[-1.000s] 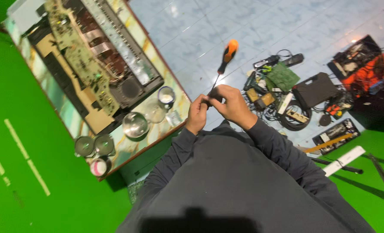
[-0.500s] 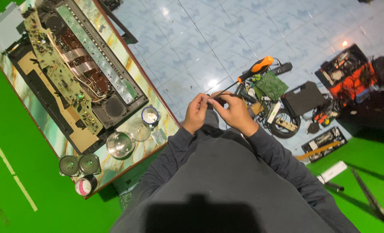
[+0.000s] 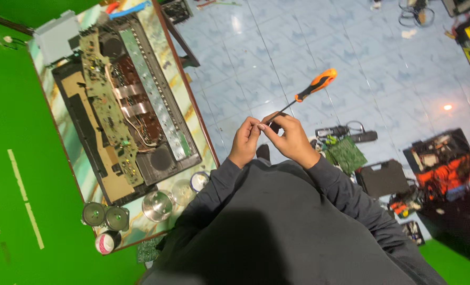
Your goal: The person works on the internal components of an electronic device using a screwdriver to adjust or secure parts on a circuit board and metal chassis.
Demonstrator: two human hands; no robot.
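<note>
Down near my chest, my dark grey sleeves [image 3: 277, 211] ran out to both hands, which met in front of me over the pale blue tiled floor [image 3: 277, 47]. My left hand [image 3: 244, 141] was curled, its fingertips pinched together at the metal tip of the screwdriver [image 3: 302, 94]; whether anything small sat between those fingertips I could not tell. My right hand [image 3: 289, 140] was closed around the lower end of the thin shaft, just beside the left, the two hands touching. The shaft rose away from my fingers at a slant, and the orange and black handle stuck out free above and to the right of my hands, with nothing gripping it.

Just left of my left arm, on the near end of the wooden table [image 3: 179, 84], stood a clear glass bowl [image 3: 157, 205], a second smaller one and a small round tin beside it. Nearer the table's corner sat two round loudspeaker cones [image 3: 106, 215] and a roll of tape [image 3: 106, 242]. Further along the table lay the opened electronic keyboard [image 3: 124, 111], its green circuit boards and brown ribbon cables exposed, a speaker grille at its near end.

To my right on the floor lay a loose green circuit board [image 3: 346, 154], a black case [image 3: 384, 178] and, beyond them, an orange and black toolbox [image 3: 446, 163]. Green flooring [image 3: 13, 174] bordered the table's far side.
</note>
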